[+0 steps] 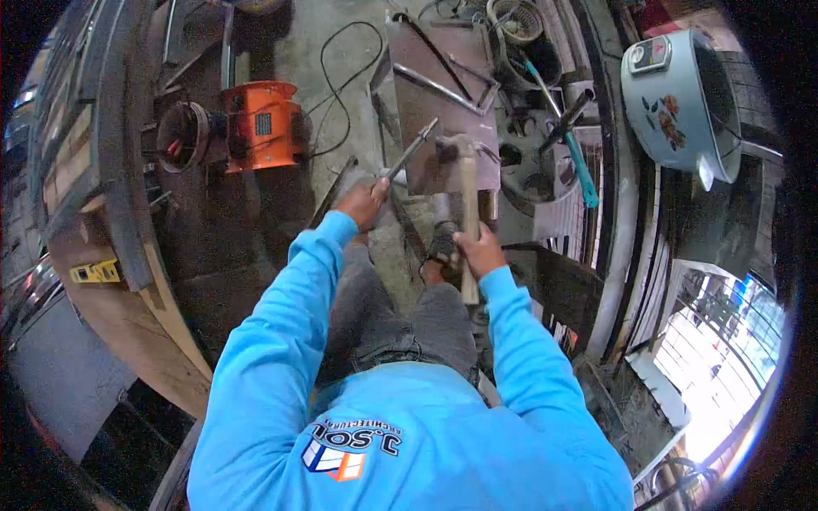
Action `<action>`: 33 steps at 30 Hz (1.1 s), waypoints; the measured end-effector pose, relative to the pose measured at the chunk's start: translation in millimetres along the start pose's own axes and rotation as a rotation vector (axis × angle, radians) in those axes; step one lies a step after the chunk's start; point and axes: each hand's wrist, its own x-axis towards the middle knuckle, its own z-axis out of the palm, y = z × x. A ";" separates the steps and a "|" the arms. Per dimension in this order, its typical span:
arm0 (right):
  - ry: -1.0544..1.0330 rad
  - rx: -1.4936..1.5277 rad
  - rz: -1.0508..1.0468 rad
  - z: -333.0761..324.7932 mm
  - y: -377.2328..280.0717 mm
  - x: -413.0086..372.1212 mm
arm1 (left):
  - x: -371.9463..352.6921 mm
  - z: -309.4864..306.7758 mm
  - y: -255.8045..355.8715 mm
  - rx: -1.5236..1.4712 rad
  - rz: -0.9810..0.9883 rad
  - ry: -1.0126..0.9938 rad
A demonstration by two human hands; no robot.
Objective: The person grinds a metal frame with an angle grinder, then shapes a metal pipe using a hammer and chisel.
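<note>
An orange blower (260,123) stands on the floor at left. The left hand (362,203) is closed around a metal chisel (411,151), whose tip lies over a steel plate (443,85). The right hand (480,251) grips a hammer (468,192) by its wooden handle, the head just beside the chisel.

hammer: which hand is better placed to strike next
Probably the right: the right hand grips the hammer by its wooden handle, head close to the metal rod over the steel plate. The left hand only holds that rod.
</note>
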 end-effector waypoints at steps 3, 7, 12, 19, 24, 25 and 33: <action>0.239 -0.347 0.046 -1.7 38.3 -39.7 | 27.0 13.0 -6.7 0.053 -0.092 -0.010; 0.302 -0.367 0.001 1.0 39.2 -52.1 | 50.7 36.6 -49.6 0.058 -0.117 -0.032; 0.278 -0.326 -0.038 20.4 14.4 -24.7 | 52.5 35.4 -44.2 -0.079 -0.077 -0.057; 0.181 0.130 -0.232 -10.6 -90.1 -54.9 | 49.2 36.6 -38.4 -0.115 -0.049 -0.139; 0.265 0.009 -0.531 6.7 -47.8 10.8 | 51.7 37.2 -34.5 -0.159 -0.097 -0.209; 0.348 -0.250 -0.419 11.1 -21.9 26.7 | 55.0 40.8 -39.6 -0.112 -0.065 -0.219; 0.284 -0.025 -0.460 -39.9 -97.6 -21.7 | 37.3 54.0 -22.3 -0.135 -0.082 -0.044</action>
